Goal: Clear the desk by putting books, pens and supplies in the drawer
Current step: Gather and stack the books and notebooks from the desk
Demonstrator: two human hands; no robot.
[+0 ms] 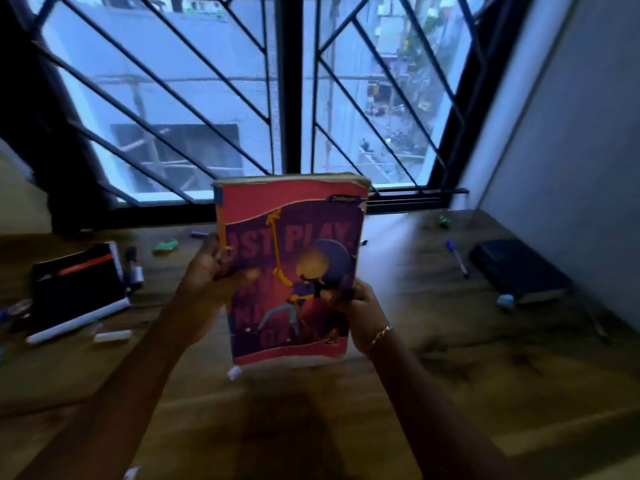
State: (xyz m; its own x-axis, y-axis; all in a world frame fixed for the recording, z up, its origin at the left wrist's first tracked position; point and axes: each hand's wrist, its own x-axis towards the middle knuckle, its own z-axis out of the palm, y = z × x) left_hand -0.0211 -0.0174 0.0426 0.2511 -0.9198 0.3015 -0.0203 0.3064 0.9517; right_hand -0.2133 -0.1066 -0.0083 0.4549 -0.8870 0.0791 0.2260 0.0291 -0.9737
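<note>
Over the middle of the wooden desk [415, 393] a red and purple book [291, 271] is held upright; whether its lower edge touches the surface cannot be told. Its left edge is gripped by the left hand [207, 271], thumb laid across the cover, and its lower right edge is clasped by the curled fingers of the right hand [360, 306]. The task is judged to be at an early stage: no drawer is seen, and much is left out. Near the left edge lies a black notebook [76, 282] with a white marker [79, 320] along its near side. By the right edge lies a dark book [519, 268], a purple pen [457, 258] near it. Beyond the far edge a barred window [291, 98] gives dim bluish light.
</note>
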